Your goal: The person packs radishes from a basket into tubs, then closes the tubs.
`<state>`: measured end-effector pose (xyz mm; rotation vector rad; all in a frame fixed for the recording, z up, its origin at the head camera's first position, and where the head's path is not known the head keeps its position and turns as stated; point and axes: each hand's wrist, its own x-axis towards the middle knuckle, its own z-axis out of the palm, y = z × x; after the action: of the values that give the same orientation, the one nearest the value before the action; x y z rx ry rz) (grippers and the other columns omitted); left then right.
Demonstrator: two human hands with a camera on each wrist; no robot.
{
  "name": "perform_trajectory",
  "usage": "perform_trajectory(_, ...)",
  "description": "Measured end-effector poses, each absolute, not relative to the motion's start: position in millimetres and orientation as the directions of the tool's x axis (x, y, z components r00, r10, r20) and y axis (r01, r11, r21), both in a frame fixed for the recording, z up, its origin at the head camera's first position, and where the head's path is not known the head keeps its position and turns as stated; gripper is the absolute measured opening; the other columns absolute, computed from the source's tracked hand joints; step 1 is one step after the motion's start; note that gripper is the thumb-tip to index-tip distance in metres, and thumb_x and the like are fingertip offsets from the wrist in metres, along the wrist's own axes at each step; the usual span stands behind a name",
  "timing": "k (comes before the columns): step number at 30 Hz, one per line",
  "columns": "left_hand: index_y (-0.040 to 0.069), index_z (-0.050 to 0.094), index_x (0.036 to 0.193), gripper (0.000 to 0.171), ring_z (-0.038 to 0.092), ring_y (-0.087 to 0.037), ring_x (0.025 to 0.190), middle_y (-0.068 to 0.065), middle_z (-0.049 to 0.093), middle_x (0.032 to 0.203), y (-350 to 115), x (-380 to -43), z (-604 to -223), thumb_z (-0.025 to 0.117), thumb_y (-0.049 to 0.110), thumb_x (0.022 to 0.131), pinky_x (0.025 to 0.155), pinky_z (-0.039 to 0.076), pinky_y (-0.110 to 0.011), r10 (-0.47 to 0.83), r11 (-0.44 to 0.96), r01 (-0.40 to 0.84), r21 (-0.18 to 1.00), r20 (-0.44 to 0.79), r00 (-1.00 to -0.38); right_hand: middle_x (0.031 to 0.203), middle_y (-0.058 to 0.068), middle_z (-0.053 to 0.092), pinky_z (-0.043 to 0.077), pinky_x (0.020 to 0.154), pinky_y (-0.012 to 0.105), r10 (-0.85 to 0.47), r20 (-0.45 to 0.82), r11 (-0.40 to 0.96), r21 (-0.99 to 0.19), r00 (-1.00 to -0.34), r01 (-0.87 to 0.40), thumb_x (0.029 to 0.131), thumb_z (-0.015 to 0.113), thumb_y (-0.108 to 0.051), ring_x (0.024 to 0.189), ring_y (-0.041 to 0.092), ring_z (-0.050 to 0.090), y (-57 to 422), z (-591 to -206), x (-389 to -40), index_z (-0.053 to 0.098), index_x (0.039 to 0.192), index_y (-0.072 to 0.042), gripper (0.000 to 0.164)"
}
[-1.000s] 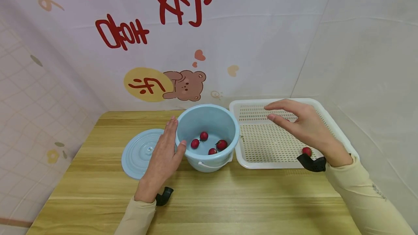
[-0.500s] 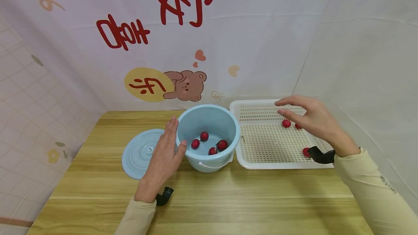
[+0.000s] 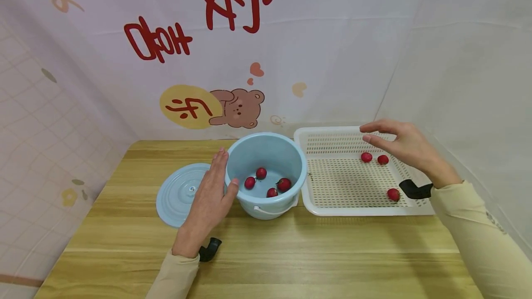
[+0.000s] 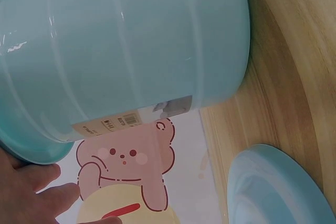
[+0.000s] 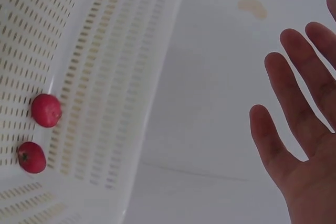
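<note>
The fingers of the right hand were parted, holding nothing, near the white basket, where three round, bright red fruits lay, one showing a dark stem end. The left hand, fingers extended, rested against the pale blue bucket, which held four more of deeper red.
</note>
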<state>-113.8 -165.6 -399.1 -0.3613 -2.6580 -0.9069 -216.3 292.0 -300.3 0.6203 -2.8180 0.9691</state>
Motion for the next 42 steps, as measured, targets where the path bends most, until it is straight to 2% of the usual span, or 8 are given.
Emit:
perform_trajectory(2,0.006,0.022,0.165,0.071,0.016,-0.03,0.158,-0.007,0.017,0.173,-166,-114,-399,0.051,0.032,0.106,0.119,0.025,-0.066,0.136,0.77,0.331,0.545,0.366,-0.921,0.133,0.006,0.068,0.043,0.101,0.056,-0.341,0.189,0.718,-0.579,-0.921,-0.385,0.1,0.07,-0.036,0.126,0.036,0.059,297,-303,-221,0.073,0.127,-0.019,0.031)
perform_trajectory(4,0.006,0.022,0.165,0.072,0.016,-0.031,0.158,-0.007,0.018,0.173,-166,-115,-399,0.052,0.032,0.106,0.118,0.025,-0.067,0.136,0.771,0.331,0.543,0.368,-0.92,0.135,0.009,0.067,0.042,0.102,0.064,-0.341,0.163,0.721,-0.587,-0.926,-0.369,0.1,0.069,-0.037,0.128,0.041,0.057,302,-306,-225,0.073,0.128,-0.017,0.034)
perform_trajectory(9,0.006,0.021,0.165,0.071,0.017,-0.031,0.158,-0.007,0.018,0.173,-166,-115,-399,0.049,0.036,0.107,0.118,0.025,-0.068,0.135,0.774,0.332,0.54,0.371,-0.919,0.138,0.015,0.064,0.042,0.101,0.07,-0.348,0.108,0.734,-0.586,-0.931,-0.343,0.101,0.068,-0.038,0.127,0.046,0.056,314,-317,-237,0.07,0.131,-0.014,0.038)
perform_trajectory(15,0.006,0.021,0.165,0.071,0.017,-0.029,0.158,-0.007,0.018,0.172,-167,-116,-400,0.048,0.036,0.107,0.118,0.025,-0.067,0.136,0.774,0.334,0.538,0.373,-0.918,0.14,0.02,0.062,0.043,0.099,0.072,-0.359,0.037,0.751,-0.582,-0.932,-0.313,0.103,0.064,-0.041,0.126,0.05,0.056,327,-330,-252,0.066,0.137,-0.01,0.046)
perform_trajectory(25,0.006,0.021,0.165,0.071,0.017,-0.03,0.158,-0.007,0.018,0.172,-167,-116,-400,0.048,0.035,0.107,0.118,0.025,-0.068,0.14,0.772,0.341,0.537,0.379,-0.915,0.141,0.018,0.062,0.041,0.104,0.068,-0.374,-0.066,0.772,-0.575,-0.925,-0.271,0.103,0.063,-0.045,0.131,0.044,0.051,341,-349,-268,0.062,0.143,-0.01,0.053)
perform_trajectory(30,0.007,0.021,0.165,0.071,0.017,-0.029,0.158,-0.006,0.018,0.173,-167,-115,-399,0.047,0.037,0.107,0.119,0.024,-0.067,0.145,0.773,0.342,0.534,0.376,-0.915,0.145,0.019,0.059,0.042,0.103,0.068,-0.394,-0.109,0.77,-0.581,-0.913,-0.262,0.103,0.062,-0.043,0.132,0.044,0.053,344,-355,-275,0.06,0.144,-0.009,0.053)
perform_trajectory(42,0.008,0.021,0.166,0.071,0.017,-0.028,0.158,-0.005,0.018,0.173,-167,-115,-399,0.048,0.035,0.107,0.119,0.025,-0.065,0.142,0.779,0.333,0.532,0.369,-0.919,0.143,0.019,0.061,0.043,0.104,0.064,-0.423,-0.148,0.77,-0.578,-0.894,-0.269,0.103,0.062,-0.045,0.131,0.043,0.055,345,-366,-289,0.06,0.144,-0.008,0.056)
